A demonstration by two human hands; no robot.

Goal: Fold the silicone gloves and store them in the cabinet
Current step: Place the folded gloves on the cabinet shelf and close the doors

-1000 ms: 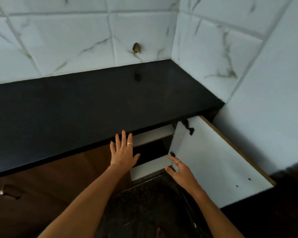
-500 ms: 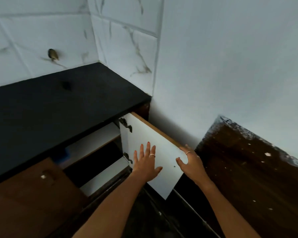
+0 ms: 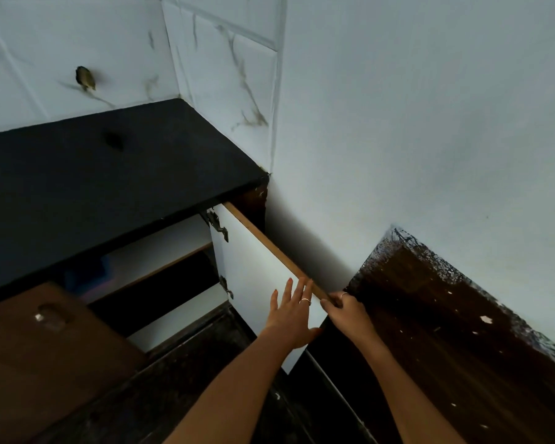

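A: Cabinet status?
B: White-faced wooden cabinet door point(image 3: 253, 264) swung open beneath black stone countertop point(image 3: 109, 174).
A: Hands?
B: Left hand point(image 3: 290, 317) spread flat on door's inner face; right hand point(image 3: 346, 312) pinching its outer edge.
A: Gloves?
B: Blurred blue item point(image 3: 90, 272) on shelf; cannot tell.

Right hand point(image 3: 350, 314) now clamped on cabinet door point(image 3: 253, 267) edge (previously open beside it).

Bare black countertop point(image 3: 103, 177) above open cabinet's white shelf point(image 3: 161, 248), blue item point(image 3: 92, 272) on it.
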